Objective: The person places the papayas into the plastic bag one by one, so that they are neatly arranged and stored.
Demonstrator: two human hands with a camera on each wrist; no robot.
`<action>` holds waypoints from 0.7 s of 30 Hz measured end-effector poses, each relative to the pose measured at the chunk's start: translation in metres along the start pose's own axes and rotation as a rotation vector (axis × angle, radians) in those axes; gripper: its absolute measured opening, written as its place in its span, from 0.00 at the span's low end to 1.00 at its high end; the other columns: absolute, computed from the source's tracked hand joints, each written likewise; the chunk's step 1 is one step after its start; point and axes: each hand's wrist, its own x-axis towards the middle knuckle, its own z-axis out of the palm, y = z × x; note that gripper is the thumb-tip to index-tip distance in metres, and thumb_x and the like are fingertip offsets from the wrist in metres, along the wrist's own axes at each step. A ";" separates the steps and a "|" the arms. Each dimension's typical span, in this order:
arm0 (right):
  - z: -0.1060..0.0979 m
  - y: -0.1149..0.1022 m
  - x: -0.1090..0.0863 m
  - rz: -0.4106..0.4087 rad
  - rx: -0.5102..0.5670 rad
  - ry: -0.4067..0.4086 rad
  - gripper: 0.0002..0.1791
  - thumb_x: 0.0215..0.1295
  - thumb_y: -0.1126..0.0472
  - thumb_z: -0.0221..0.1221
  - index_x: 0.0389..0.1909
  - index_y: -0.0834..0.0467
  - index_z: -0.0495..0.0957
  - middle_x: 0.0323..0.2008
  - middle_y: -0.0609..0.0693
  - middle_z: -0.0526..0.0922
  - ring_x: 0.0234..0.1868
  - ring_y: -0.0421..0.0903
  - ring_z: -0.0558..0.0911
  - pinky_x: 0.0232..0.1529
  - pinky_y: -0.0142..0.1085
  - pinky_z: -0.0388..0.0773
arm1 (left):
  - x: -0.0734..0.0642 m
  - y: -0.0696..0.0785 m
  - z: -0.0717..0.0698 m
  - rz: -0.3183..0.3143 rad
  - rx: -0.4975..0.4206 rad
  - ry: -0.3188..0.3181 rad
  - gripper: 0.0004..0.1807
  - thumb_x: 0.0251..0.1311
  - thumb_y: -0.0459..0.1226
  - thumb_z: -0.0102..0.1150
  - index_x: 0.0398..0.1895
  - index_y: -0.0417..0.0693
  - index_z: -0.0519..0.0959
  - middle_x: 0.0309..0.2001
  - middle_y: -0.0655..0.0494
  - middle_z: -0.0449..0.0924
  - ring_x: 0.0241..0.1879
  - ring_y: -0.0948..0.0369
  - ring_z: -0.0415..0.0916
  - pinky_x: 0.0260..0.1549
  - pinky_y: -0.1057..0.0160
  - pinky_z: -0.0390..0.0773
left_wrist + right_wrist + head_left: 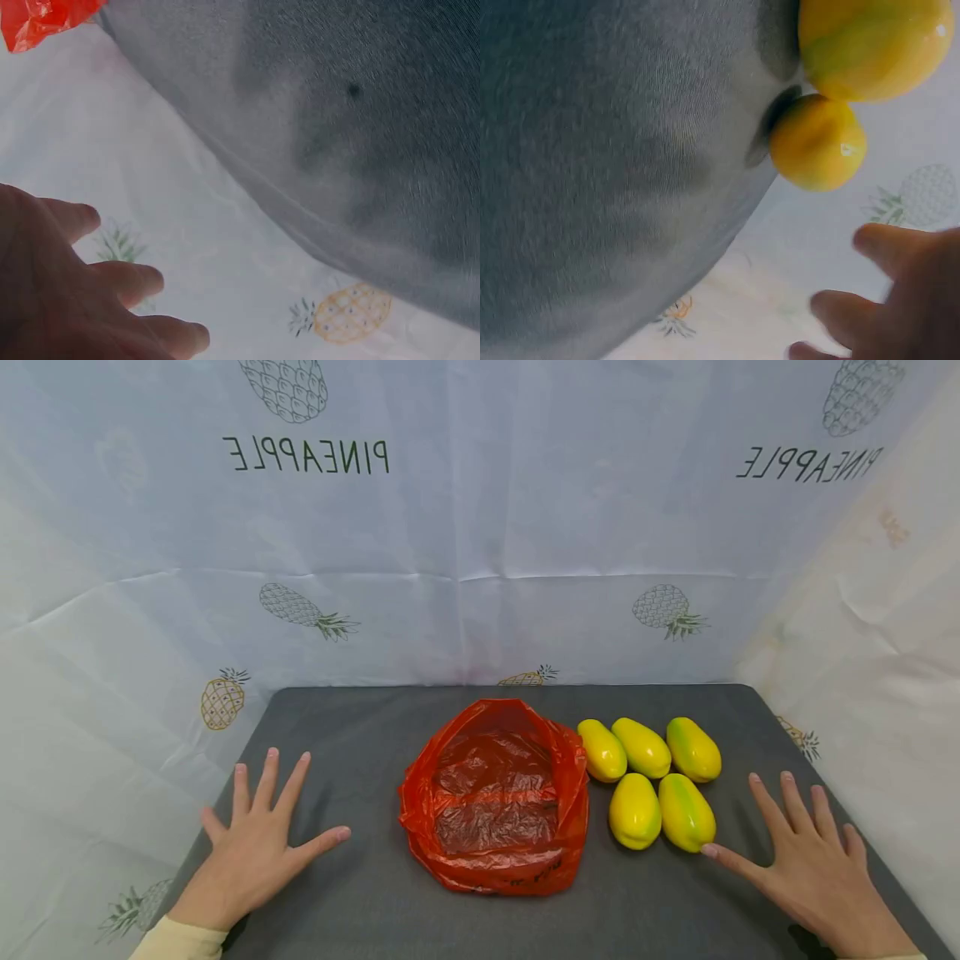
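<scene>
Right hand [821, 878]: lower right of frame, fingers spread wide, holding nothing
Left hand [251, 856]: lower left, fingers likewise splayed, grasping nothing
Red plastic bag [502, 870]: lower centre, mouth gaping
Yellow fruits [636, 810]: five, clustered right of centre

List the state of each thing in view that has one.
Red plastic bag: mouth open, nothing visible inside
Five yellow-green fruits: whole, lying outside the bag
Left hand grip: spread, empty
Right hand grip: spread, empty, contact with fruit unclear
Gray table covering: spread out
Pineapple-print backdrop: hanging, creased
</scene>
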 end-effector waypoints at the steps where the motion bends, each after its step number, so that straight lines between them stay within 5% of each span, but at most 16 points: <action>1: -0.001 -0.001 0.000 -0.006 0.004 0.004 0.71 0.62 0.15 0.55 0.89 0.50 0.30 0.84 0.75 0.27 0.80 0.85 0.30 0.62 0.86 0.42 | 0.000 0.001 0.000 -0.001 -0.017 -0.003 0.65 0.64 0.75 0.59 0.90 0.68 0.31 0.88 0.43 0.18 0.81 0.19 0.21 0.52 0.03 0.33; 7: -0.011 -0.012 -0.001 -0.042 0.052 -0.005 0.66 0.68 0.18 0.55 0.89 0.56 0.39 0.83 0.79 0.36 0.76 0.86 0.51 0.55 0.85 0.61 | 0.007 0.016 0.002 0.001 -0.161 -0.026 0.60 0.69 0.72 0.57 0.89 0.70 0.30 0.89 0.47 0.19 0.85 0.28 0.20 0.62 0.08 0.39; 11: -0.018 -0.023 0.000 -0.041 0.100 -0.032 0.64 0.69 0.19 0.53 0.88 0.60 0.45 0.82 0.80 0.44 0.70 0.86 0.60 0.46 0.79 0.71 | 0.015 0.032 0.004 0.027 -0.213 -0.021 0.59 0.70 0.72 0.54 0.90 0.65 0.34 0.90 0.43 0.27 0.86 0.28 0.31 0.67 0.12 0.49; 16: -0.020 -0.037 0.002 -0.041 0.116 -0.020 0.63 0.71 0.20 0.53 0.85 0.67 0.53 0.77 0.82 0.57 0.68 0.85 0.66 0.49 0.78 0.74 | 0.027 0.054 0.009 0.049 -0.233 -0.007 0.57 0.71 0.73 0.51 0.91 0.58 0.41 0.89 0.37 0.39 0.83 0.29 0.50 0.70 0.20 0.62; 21: -0.019 -0.047 0.003 -0.048 0.152 -0.013 0.61 0.73 0.21 0.52 0.82 0.69 0.58 0.74 0.81 0.64 0.68 0.83 0.69 0.54 0.77 0.73 | 0.038 0.073 0.019 0.050 -0.280 -0.014 0.54 0.73 0.70 0.53 0.90 0.51 0.49 0.87 0.36 0.50 0.81 0.33 0.59 0.71 0.25 0.67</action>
